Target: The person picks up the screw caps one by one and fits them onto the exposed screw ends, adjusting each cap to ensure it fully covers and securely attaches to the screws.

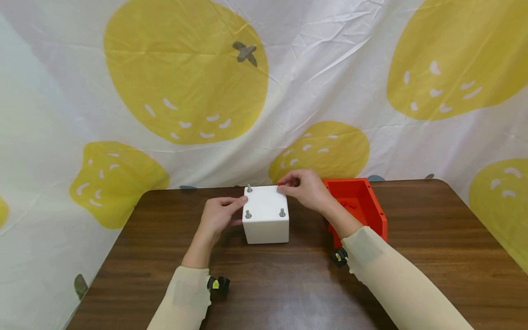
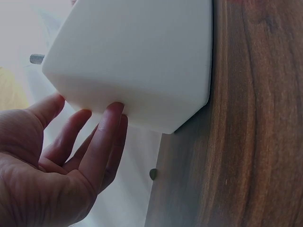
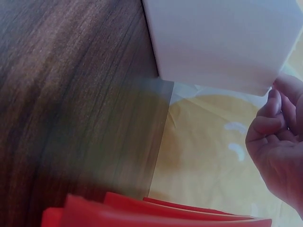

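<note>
A white block (image 1: 266,201) stands on the table, with metal threaded studs (image 1: 248,214) upright at three visible corners of its top. My left hand (image 1: 218,214) rests against the block's left side, thumb at the top edge. In the left wrist view its fingertips (image 2: 113,111) touch the side wall without wrapping round it. At the far right top corner, my right hand (image 1: 307,189) pinches a small red piece (image 1: 280,184) between thumb and fingers. The fingers mostly hide that piece, so its exact shape and whatever lies beneath it cannot be seen.
A red open bin (image 1: 373,206) stands right of the block, partly behind the right forearm, with small red pieces (image 1: 349,205) inside. The brown wooden table (image 1: 433,238) ends at a hanging cloth (image 1: 297,91) with yellow fruit prints. Each wrist wears a small black camera (image 1: 218,285).
</note>
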The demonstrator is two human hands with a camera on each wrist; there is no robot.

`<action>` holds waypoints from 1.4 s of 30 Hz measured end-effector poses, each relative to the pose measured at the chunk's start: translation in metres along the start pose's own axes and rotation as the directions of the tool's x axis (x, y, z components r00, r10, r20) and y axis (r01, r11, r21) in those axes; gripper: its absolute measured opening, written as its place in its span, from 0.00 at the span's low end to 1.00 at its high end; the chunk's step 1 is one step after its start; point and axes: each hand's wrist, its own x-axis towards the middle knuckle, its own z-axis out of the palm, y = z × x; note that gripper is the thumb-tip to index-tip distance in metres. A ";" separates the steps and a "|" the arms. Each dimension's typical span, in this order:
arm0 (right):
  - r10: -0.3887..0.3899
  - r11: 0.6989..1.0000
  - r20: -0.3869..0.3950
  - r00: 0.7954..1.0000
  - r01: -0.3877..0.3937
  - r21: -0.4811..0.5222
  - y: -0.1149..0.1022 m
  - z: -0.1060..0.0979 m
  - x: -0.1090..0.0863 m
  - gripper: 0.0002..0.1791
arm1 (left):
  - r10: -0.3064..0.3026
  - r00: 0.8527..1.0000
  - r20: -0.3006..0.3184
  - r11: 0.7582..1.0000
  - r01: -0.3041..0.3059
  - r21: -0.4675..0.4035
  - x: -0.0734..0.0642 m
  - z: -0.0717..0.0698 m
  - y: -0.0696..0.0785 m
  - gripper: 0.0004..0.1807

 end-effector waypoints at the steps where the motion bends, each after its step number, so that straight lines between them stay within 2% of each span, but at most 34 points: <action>1: 0.002 1.000 -0.002 1.000 -0.002 -0.003 0.000 0.000 0.000 0.08 | 0.000 1.000 0.000 1.000 0.000 0.001 0.000 0.000 0.000 0.25; 17: 0.004 1.000 0.027 1.000 -0.004 0.021 0.004 -0.012 -0.006 0.14 | -0.009 1.000 0.010 1.000 0.009 -0.011 -0.002 0.000 0.002 0.25; 27: -0.008 1.000 -0.004 1.000 0.008 -0.012 0.003 -0.034 -0.020 0.12 | -0.011 1.000 0.010 1.000 0.011 0.005 -0.003 -0.003 0.002 0.23; 42: -0.005 0.995 -0.027 1.000 0.002 -0.100 0.015 -0.070 -0.040 0.12 | -0.015 1.000 0.004 1.000 0.015 0.003 -0.003 -0.004 0.001 0.23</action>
